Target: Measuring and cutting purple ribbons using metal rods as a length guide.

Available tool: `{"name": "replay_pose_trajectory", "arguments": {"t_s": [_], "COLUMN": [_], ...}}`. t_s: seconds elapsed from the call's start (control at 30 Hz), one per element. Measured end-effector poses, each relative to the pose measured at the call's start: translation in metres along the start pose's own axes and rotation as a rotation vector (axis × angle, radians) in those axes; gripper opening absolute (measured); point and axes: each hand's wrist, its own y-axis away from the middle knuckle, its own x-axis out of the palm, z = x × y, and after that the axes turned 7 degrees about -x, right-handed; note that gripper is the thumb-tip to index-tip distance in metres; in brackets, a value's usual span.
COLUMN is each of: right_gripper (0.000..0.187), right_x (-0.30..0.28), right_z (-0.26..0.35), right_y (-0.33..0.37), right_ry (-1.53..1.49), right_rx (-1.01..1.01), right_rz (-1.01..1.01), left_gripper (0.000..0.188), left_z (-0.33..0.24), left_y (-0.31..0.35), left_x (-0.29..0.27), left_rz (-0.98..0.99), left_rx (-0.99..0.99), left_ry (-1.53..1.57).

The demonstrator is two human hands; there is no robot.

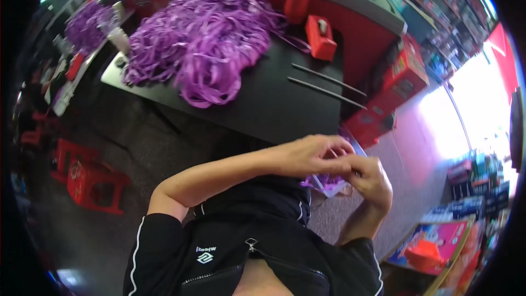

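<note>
My left hand point(312, 156) and my right hand point(373, 180) meet in front of my body, near the right end of the dark table point(268, 112). Both have their fingers bent inward, the fingertips touching or nearly so. Whatever they pinch, if anything, is hidden. Below them, partly covered, sits a light-edged box point(332, 189) with purple strips in it. A large heap of purple ribbon loops point(213, 38) covers the table's left and middle. To its right lie two thin metal rods point(329, 92), side by side.
A red box-shaped container point(320, 41) and a red tumbler point(299, 0) stand at the table's back right. Red cartons point(397, 82) are stacked beyond its right end. Red stools point(93, 186) stand on the floor at left. More purple ribbon point(90, 24) lies on another table.
</note>
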Motion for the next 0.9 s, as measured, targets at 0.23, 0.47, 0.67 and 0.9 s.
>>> {"name": "replay_pose_trajectory", "arguments": {"t_s": [0.23,0.47,0.67,0.9], "right_gripper": [0.021,0.024,0.019,0.013], "right_x": [-0.020,-0.042,-0.078,-0.078], "right_z": [-0.004,-0.032,-0.053,-0.093], "right_y": [0.016,0.043,0.044,0.037], "right_ry": [-0.240,-0.258,0.031,-0.015], "right_rx": [0.088,0.143,0.231,0.147], "right_rz": [-0.183,-0.328,-0.628,-0.814], "left_gripper": [0.032,0.017,0.019,0.036], "left_z": [-0.003,0.001,-0.028,0.013], "left_y": [-0.033,-0.081,-0.149,-0.195], "left_x": [-0.014,-0.009,-0.011,-0.021], "left_rz": [0.188,0.219,-0.015,0.205], "left_rx": [-0.242,-0.158,0.217,-0.161], "left_ry": [0.172,0.014,-0.635,0.021]}}
